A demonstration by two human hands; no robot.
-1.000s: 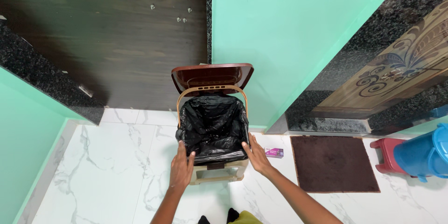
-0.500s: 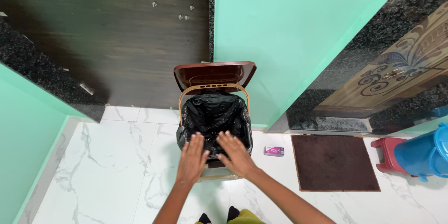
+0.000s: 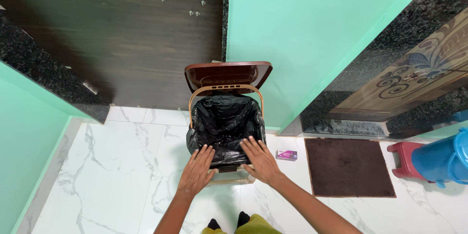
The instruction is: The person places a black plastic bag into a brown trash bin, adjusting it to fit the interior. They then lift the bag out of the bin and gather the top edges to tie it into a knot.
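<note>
Dark wooden door [image 3: 112, 39] far left; green wall [image 3: 312, 24] far centre; carved door [image 3: 414, 75] far right.
Marble floor [image 3: 122, 166] white, grey-veined.
Brown doormat [image 3: 347, 167] right, flat on floor.
Blue bucket [image 3: 446, 158] on red stool [image 3: 404, 158], right edge.
Pedal bin [image 3: 225, 117] centre, against wall; brown lid [image 3: 228, 74] raised; black liner bag [image 3: 222, 122] inside.
Left hand [image 3: 197, 171] and right hand [image 3: 261, 160]: flat, fingers spread wide, palms down on bin's near rim over bag edge, gripping nothing.
Small purple rectangular packet [image 3: 286, 155] on floor between bin and doormat.
</note>
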